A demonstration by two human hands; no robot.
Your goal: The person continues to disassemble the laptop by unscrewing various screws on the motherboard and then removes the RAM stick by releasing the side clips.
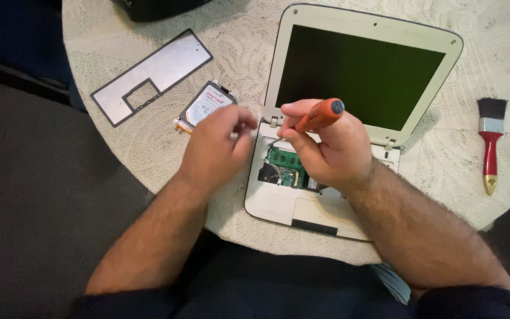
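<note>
A small white laptop (278,204) lies open on the round table, its keyboard removed so green circuit boards (283,158) show inside. My right hand (332,147) grips an orange-handled screwdriver (320,115) above the laptop's hinge area. My left hand (216,145) is blurred, just left of the laptop, fingers pinched together near a small item I cannot make out. A hard drive (205,106) lies on the cloth just behind my left hand.
A flat grey keyboard plate (166,68) with a rectangular cut-out lies at the back left. A red-handled paintbrush (491,142) rests at the right edge. A white lace cloth (243,53) covers the table. A dark object (154,7) sits at the far edge.
</note>
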